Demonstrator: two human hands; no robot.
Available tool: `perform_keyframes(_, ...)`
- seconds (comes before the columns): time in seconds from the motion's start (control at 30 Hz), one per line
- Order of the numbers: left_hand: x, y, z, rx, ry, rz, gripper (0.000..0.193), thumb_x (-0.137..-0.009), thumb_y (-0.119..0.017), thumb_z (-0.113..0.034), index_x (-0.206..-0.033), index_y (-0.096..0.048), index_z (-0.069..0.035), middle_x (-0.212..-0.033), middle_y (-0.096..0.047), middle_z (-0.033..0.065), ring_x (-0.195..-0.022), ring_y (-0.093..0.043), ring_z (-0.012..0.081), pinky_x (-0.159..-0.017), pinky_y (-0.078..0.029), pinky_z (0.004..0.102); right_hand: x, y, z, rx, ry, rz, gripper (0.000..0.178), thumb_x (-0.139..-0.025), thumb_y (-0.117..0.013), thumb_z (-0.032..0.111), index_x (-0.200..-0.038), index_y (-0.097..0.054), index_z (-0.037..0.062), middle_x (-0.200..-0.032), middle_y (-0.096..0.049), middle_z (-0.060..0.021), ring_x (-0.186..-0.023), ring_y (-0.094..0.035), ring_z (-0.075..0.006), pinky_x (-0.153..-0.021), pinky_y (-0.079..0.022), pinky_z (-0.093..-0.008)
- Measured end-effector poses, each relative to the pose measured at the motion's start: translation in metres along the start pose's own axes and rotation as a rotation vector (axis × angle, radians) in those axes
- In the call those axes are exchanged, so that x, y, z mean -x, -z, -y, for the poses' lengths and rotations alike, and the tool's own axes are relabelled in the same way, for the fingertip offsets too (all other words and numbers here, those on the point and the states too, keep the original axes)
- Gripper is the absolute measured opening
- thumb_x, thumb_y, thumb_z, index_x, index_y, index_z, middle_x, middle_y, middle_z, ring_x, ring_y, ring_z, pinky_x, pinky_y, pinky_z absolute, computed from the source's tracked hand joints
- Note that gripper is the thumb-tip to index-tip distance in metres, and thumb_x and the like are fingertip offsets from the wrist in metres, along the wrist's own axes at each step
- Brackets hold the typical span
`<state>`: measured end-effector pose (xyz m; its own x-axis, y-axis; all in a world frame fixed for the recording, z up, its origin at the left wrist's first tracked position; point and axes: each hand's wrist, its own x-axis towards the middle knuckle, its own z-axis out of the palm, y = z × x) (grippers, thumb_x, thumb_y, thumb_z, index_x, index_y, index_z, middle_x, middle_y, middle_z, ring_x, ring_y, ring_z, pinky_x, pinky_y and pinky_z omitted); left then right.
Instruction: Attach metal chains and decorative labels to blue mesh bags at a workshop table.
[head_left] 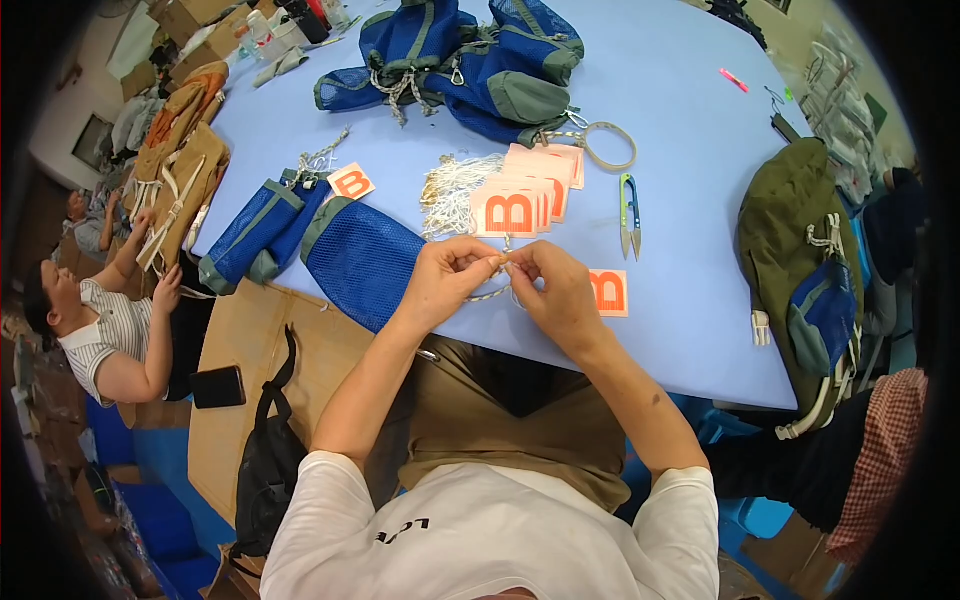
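Note:
Both hands meet at the table's near edge. My left hand [448,282] is closed, thumb and finger pinching a thin patterned cord [490,295]. Against it, my right hand [556,295] pinches the same cord; the exact spot between the fingertips is too small to make out. A blue mesh bag [362,255] with a grey-green end lies just left of my left hand. Beyond my fingers is a fanned stack of pale cards [510,212] with red print, beside a heap of white strings [460,195]. Another such card [608,292] lies partly behind my right hand.
Thread snips [630,215] and a tape roll [610,147] lie right of the cards. Blue bags [470,65] are piled at the back, more [255,232] at left with a card [351,182]. An olive backpack [795,240] stands right; a co-worker [110,330] handles tan bags left.

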<state>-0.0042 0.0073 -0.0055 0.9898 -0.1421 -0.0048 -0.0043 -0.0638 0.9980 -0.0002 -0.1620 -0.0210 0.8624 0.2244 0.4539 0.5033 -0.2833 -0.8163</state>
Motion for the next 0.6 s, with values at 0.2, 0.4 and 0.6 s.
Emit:
perform_keyframes(0.2,-0.0009,0.0041,0.0000,0.049,0.058,0.029,0.009,-0.083,-0.061,-0.005,-0.086,-0.066,0.003,-0.077,-0.064,0.0036,-0.068,-0.054,0.0049,-0.062,-0.042,0.0175,-0.0006,-0.0008,0.0011,0.190,0.224,-0.031,0.012,-0.076,-0.062,0.003,-0.086,-0.055,0.0022,-0.077,-0.057,-0.0126,-0.074,-0.056,-0.0296,-0.064,-0.046,-0.0380)
perform_keyframes(0.4,-0.0024,0.0060,0.0000,0.082,0.093,0.043,0.009,-0.082,-0.060,-0.003,-0.085,-0.066,0.004,-0.076,-0.065,0.0061,-0.068,-0.057,0.0074,-0.063,-0.045,0.0196,-0.0002,-0.0026,0.0016,0.280,0.302,-0.034,0.011,-0.076,-0.061,0.004,-0.084,-0.054,0.0033,-0.076,-0.054,-0.0115,-0.074,-0.054,-0.0285,-0.063,-0.046,-0.0376)
perform_keyframes(0.6,-0.0051,0.0042,-0.0019,0.096,0.120,0.030,0.008,-0.081,-0.060,0.000,-0.084,-0.066,0.005,-0.074,-0.065,0.0069,-0.065,-0.057,0.0086,-0.060,-0.046,0.0204,0.0004,-0.0043,-0.0013,0.310,0.300,-0.015,0.013,-0.075,-0.061,0.004,-0.085,-0.053,0.0035,-0.076,-0.052,-0.0116,-0.074,-0.054,-0.0283,-0.063,-0.046,-0.0381)
